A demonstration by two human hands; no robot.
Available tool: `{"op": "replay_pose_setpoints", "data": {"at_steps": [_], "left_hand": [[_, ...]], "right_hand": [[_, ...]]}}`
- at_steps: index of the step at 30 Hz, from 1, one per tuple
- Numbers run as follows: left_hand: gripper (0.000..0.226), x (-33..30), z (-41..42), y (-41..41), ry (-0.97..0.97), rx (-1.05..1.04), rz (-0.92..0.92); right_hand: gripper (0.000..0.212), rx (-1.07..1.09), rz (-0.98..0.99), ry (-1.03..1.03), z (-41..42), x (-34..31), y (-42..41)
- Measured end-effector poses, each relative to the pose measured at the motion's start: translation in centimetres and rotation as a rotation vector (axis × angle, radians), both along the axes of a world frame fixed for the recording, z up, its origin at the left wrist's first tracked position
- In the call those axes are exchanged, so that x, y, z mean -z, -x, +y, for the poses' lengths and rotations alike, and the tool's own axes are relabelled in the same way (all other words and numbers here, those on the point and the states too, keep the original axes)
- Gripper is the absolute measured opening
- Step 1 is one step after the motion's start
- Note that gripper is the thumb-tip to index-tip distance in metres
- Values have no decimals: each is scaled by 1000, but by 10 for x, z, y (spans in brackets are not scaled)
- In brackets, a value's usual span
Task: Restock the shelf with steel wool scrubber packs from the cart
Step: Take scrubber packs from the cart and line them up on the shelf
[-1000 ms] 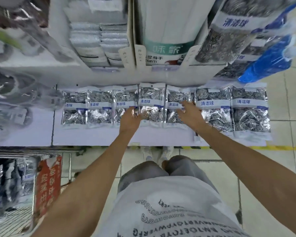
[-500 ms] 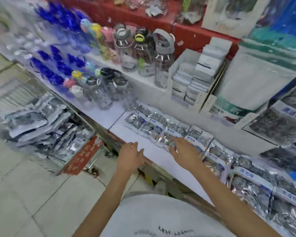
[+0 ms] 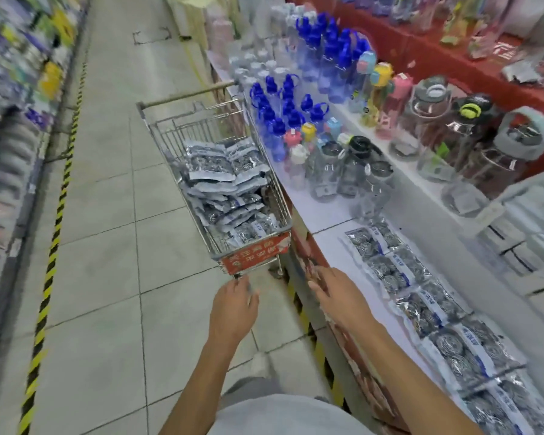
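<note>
Hands both empty, extended forward over the tiled floor (image 3: 107, 246). Left hand (image 3: 233, 306) has its fingers straight and loosely spread, fingertips just short of the red sign plate (image 3: 254, 257) on the near end of the wire shopping cart (image 3: 170, 127). Right hand (image 3: 339, 296) likewise has relaxed, straight fingers, positioned over the front edge of the white shelf (image 3: 330, 215), holding nothing.

Steel wool scrubber packs in cart (image 3: 223, 189): a loose heap filling the basket, ahead of and above the left hand, not touched by either hand.

Scrubber packs on shelf (image 3: 421, 296): a flat row running from the middle of the shelf toward the lower right, lying just right of the right hand and forearm, apart from the fingers.

Water bottles with blue lids (image 3: 283, 111) stand on the shelf beyond the row, beside the cart.
</note>
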State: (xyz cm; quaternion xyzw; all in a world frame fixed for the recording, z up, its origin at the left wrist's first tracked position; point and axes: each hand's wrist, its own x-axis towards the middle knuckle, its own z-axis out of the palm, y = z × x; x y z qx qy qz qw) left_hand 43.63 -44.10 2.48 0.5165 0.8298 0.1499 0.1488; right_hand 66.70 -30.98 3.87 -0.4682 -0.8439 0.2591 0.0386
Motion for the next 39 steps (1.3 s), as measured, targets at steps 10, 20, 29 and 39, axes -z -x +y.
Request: {"op": "replay_pose_setpoints", "data": {"at_steps": [10, 20, 29, 39], "left_hand": [[45, 19, 17, 137, 1, -168, -106], [51, 37, 89, 235, 59, -230, -215], [52, 42, 224, 321, 107, -306, -314], [61, 49, 378, 419, 152, -392, -391]], "right_hand": [[51, -104, -37, 35, 37, 18, 155], [46, -97, -61, 146, 101, 39, 246], [50, -38, -50, 203, 260, 41, 348], [62, 77, -31, 359, 438, 59, 457]]}}
